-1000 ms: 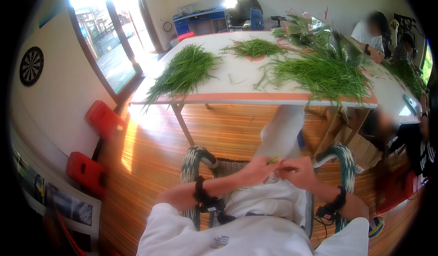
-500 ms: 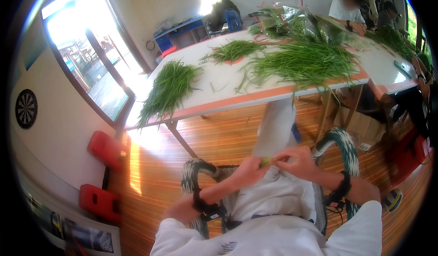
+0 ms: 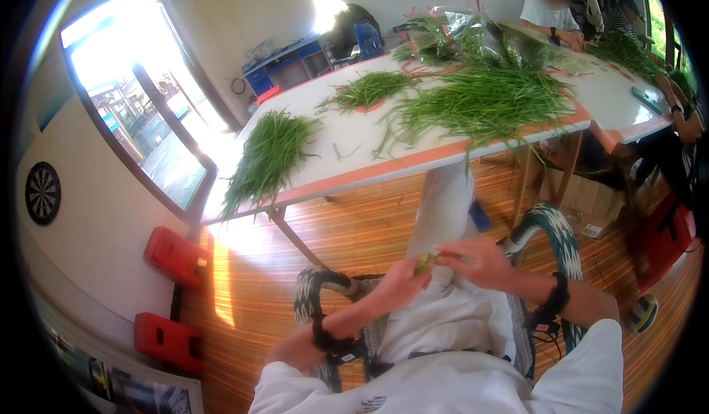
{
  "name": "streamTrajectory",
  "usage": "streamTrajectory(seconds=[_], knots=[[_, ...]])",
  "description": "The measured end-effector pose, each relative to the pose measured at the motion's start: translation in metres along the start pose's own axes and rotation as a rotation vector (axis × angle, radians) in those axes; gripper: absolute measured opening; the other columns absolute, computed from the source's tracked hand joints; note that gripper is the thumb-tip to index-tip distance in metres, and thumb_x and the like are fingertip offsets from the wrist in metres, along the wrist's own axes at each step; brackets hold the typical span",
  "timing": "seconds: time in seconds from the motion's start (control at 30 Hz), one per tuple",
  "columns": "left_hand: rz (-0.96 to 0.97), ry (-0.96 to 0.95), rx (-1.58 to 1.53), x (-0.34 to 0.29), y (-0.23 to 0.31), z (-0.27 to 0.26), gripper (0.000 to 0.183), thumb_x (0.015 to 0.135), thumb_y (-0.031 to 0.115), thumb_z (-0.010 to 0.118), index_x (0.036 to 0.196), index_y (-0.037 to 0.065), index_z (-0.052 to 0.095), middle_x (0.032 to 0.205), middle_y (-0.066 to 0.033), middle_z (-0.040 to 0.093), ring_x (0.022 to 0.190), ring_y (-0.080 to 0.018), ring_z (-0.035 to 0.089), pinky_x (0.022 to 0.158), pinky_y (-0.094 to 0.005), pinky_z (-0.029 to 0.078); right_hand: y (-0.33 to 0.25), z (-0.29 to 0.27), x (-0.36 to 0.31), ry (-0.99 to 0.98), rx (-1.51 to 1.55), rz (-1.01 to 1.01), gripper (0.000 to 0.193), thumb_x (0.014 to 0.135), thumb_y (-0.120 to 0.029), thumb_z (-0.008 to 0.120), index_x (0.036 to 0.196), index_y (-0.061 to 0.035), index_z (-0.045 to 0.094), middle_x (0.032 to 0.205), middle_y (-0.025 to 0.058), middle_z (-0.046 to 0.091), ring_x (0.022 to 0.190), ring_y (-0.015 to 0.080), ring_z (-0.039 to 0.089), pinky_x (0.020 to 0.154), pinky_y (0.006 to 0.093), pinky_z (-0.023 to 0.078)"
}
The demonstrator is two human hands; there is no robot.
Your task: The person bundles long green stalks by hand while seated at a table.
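Observation:
Over my lap, my left hand (image 3: 401, 282) is closed round a small bit of green stalks (image 3: 424, 263), whose ends poke out by the thumb. My right hand (image 3: 478, 262) meets it from the other side, thumb and fingers pinched at the tip of the same greens. Most of what lies inside the left fist is hidden. Beyond my knees, long thin green stalks lie on the white table: a pile at the left (image 3: 270, 158), a smaller one behind it (image 3: 371, 89) and a wide heap at the right (image 3: 487, 105).
I sit in a woven armchair (image 3: 547, 226) at the orange-edged table (image 3: 354, 169). Clear plastic bags of greens (image 3: 473, 43) stand at its back. A co-worker (image 3: 552, 15) sits at the far right, another person beyond. Red stools (image 3: 174, 256) line the left wall near a glass door (image 3: 140, 104).
The view has tilted slightly. My left hand has turned and dropped a little from the right fingers, so more of the green stalks shows between them.

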State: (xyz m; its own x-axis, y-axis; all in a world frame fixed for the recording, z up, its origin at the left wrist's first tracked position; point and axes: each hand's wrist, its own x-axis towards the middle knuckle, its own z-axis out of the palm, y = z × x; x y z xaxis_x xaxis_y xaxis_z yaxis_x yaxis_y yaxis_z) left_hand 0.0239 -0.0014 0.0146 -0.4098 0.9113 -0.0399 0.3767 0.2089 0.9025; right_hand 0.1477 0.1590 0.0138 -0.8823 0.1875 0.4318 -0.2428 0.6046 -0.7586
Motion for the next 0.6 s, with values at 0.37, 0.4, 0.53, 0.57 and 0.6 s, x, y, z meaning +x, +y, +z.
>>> streamTrajectory(seconds=[0.37, 0.4, 0.53, 0.57, 0.6], knots=[[-0.099, 0.002, -0.095, 0.001, -0.006, 0.003, 0.040, 0.098, 0.031, 0.045, 0.067, 0.006, 0.044, 0.055, 0.0033, 0.038, 0.051, -0.0072, 0.035, 0.047, -0.0259, 0.030, 0.016, 0.011, -0.005, 0.052, -0.141, -0.250, 0.018, 0.083, -0.012, 0.066, 0.098, -0.0017, 0.067, 0.092, 0.0137, 0.067, 0.079, 0.0284, 0.066, 0.069, 0.0323, 0.052], [-0.109, -0.003, -0.128, 0.001, -0.007, 0.003, 0.040, 0.098, 0.032, 0.045, 0.067, 0.006, 0.044, 0.056, 0.0036, 0.037, 0.051, -0.0068, 0.035, 0.047, -0.0255, 0.030, 0.015, 0.011, -0.005, 0.052, -0.133, -0.254, 0.018, 0.082, -0.010, 0.066, 0.098, -0.0015, 0.066, 0.092, 0.0137, 0.067, 0.079, 0.0286, 0.067, 0.069, 0.0318, 0.053], [-0.165, -0.044, -0.255, 0.003, -0.013, 0.005, 0.038, 0.098, 0.031, 0.046, 0.070, 0.006, 0.043, 0.058, 0.0041, 0.037, 0.052, -0.0061, 0.034, 0.046, -0.0248, 0.029, 0.018, 0.011, -0.006, 0.055, -0.127, -0.271, 0.018, 0.081, -0.009, 0.067, 0.097, -0.0014, 0.067, 0.092, 0.0140, 0.067, 0.078, 0.0285, 0.067, 0.067, 0.0312, 0.053], [-0.165, -0.043, -0.254, 0.002, -0.012, 0.005, 0.038, 0.098, 0.031, 0.046, 0.070, 0.006, 0.043, 0.058, 0.0041, 0.037, 0.052, -0.0061, 0.034, 0.046, -0.0248, 0.029, 0.018, 0.010, -0.006, 0.053, -0.130, -0.286, 0.017, 0.081, -0.009, 0.067, 0.096, -0.0015, 0.067, 0.091, 0.0139, 0.068, 0.077, 0.0283, 0.067, 0.067, 0.0312, 0.053], [-0.169, -0.058, -0.221, 0.002, -0.011, 0.004, 0.036, 0.098, 0.030, 0.047, 0.071, 0.006, 0.044, 0.058, 0.0040, 0.038, 0.052, -0.0061, 0.035, 0.046, -0.0248, 0.029, 0.018, 0.010, -0.006, 0.052, -0.133, -0.301, 0.016, 0.081, -0.009, 0.067, 0.096, -0.0016, 0.067, 0.090, 0.0138, 0.068, 0.076, 0.0281, 0.067, 0.066, 0.0312, 0.053]])
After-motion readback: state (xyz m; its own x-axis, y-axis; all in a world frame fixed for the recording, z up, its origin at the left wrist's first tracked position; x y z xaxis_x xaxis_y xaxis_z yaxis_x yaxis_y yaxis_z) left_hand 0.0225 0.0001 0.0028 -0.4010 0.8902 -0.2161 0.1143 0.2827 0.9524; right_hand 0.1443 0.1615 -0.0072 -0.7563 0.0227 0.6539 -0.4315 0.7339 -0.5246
